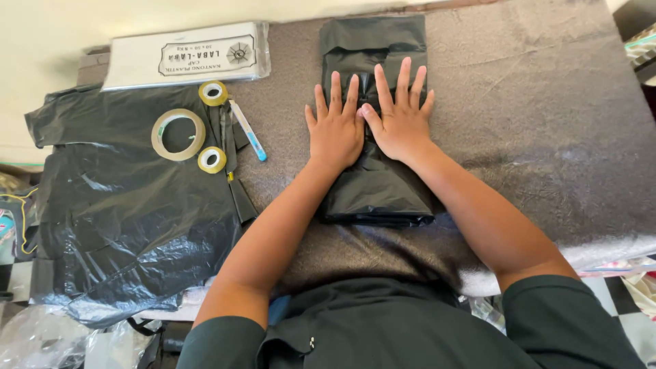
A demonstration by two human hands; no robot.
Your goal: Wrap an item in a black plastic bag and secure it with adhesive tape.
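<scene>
Your left hand [335, 126] & right hand [401, 116] lie flat, fingers spread, side by side, holding nothing, just pressing on the folded black plastic bag [377, 188] at the middle top of the frame. Looks like the flatten step: push air out w/ even, slow presses. At the left, tape rolls [179, 134] and a blue pen [247, 130] sit on loose black bags [130, 219].

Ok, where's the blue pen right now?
In the head view, the blue pen lies left of the left hand, on the edge of the flat black bags, just right of the three tape rolls.
</scene>
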